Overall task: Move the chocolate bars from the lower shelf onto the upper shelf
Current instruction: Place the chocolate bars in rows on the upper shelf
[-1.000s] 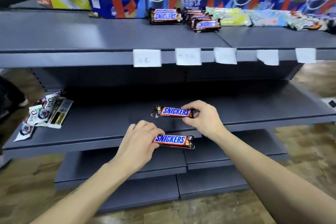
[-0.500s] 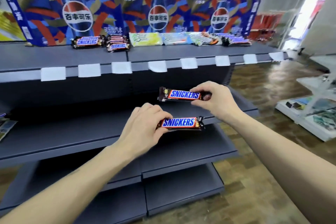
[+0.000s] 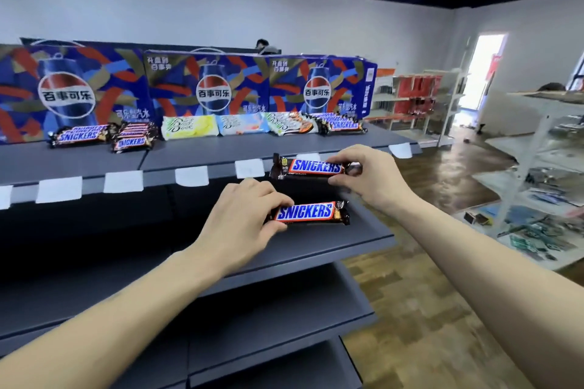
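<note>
Two Snickers bars in the hands, both off the shelves. Upper bar pinched at its right end by the right hand, thumb below and fingers curled over the wrapper tail, level with the front edge of the upper shelf. Lower bar gripped at its left end by the left hand, fingers curled round it, held above the lower shelf. White "SNICKERS" lettering on blue with a red border, brown wrapper; small print on the upper bar too small to read.

On the upper shelf, a stack of Snickers at left with a single bar just beside it, and another Snickers pile at right. Between them three pale packets: yellow, blue-and-orange, white-and-orange; their script unreadable. Behind, three blue Pepsi boxes in a row, each with a can picture and the round logo reading "百事可乐"; smaller Chinese lines blurred. Blank white tags along the shelf edge.

Below, more grey shelves. To the right, wood-pattern floor, a white rack with blurred goods, a far rack with red items, and a bright doorway.
</note>
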